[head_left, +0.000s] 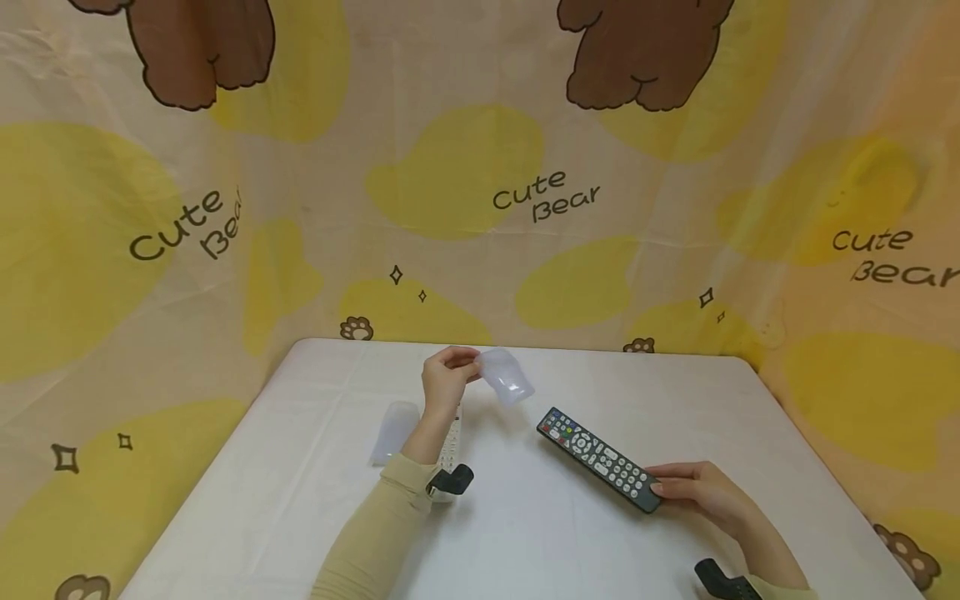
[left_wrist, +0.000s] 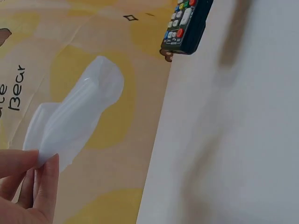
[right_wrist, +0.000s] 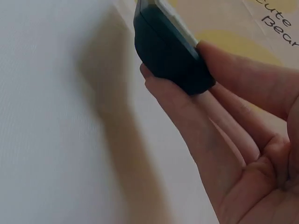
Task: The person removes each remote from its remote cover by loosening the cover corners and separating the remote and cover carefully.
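Note:
Between thumb and fingers, my left hand (head_left: 447, 382) pinches one end of a translucent plastic sleeve (head_left: 506, 377), which sticks out to the right over the far part of the table. The left wrist view shows the sleeve (left_wrist: 81, 109) limp and creased, its free end slightly puffed. My right hand (head_left: 701, 493) grips a black remote control (head_left: 600, 460) by its lower end, thumb on top and fingers beneath. Its buttons face up and its far end points toward the sleeve. In the right wrist view the remote's dark end (right_wrist: 170, 51) is held above the table.
A white remote control (head_left: 450, 446) lies on the white table (head_left: 510, 533), partly covered by my left forearm. Left of it lies another translucent sleeve (head_left: 395, 432). A patterned cloth (head_left: 450, 167) hangs right behind the table's far edge and along both sides.

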`<state>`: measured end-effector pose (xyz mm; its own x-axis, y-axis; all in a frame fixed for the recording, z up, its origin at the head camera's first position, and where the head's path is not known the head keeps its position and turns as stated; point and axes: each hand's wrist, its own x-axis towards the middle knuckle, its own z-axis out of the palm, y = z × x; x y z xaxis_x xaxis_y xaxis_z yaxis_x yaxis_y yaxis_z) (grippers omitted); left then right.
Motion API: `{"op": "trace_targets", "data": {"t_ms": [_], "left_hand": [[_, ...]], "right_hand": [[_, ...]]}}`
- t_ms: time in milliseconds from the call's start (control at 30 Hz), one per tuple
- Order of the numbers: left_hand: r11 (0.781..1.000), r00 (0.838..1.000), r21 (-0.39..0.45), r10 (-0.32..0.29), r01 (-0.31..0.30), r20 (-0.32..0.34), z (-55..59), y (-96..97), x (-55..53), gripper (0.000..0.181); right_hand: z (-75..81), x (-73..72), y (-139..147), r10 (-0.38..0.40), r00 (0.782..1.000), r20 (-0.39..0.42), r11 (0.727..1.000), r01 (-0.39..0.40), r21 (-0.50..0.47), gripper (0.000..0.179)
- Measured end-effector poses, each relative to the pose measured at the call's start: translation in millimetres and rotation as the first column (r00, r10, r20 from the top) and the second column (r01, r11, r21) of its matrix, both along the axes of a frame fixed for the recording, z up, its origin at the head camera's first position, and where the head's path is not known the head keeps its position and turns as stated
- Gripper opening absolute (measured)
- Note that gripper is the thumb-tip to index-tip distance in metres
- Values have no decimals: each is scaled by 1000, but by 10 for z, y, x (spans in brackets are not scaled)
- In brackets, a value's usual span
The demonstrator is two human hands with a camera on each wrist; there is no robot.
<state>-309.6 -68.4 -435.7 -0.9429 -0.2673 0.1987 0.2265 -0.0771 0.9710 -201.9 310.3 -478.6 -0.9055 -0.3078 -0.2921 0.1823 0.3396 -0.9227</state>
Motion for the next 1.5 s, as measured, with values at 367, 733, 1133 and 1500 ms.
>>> {"op": "trace_targets", "data": {"t_ms": [367,733,1133,1500], "left_hand": [[998,997,-48,-45,49,69,-145,-4,-11,18],[973,974,-116,-181,197,136,-159,78,142,19],[956,958,-162,-212,244,193,-359,224,97,18],[916,922,-222,-268,334,281,-409,304,126,18]], "right_hand": [[-42,-20,-48,-132,990,42,988,135,-81,54],[-85,-18,-155,-142,988,61,971,151,-184,54],[-60,1,-252,-161,985,62,974,169,-153,59],[-77,2,-338,-202,978,53,978,204,-43,56]]}}
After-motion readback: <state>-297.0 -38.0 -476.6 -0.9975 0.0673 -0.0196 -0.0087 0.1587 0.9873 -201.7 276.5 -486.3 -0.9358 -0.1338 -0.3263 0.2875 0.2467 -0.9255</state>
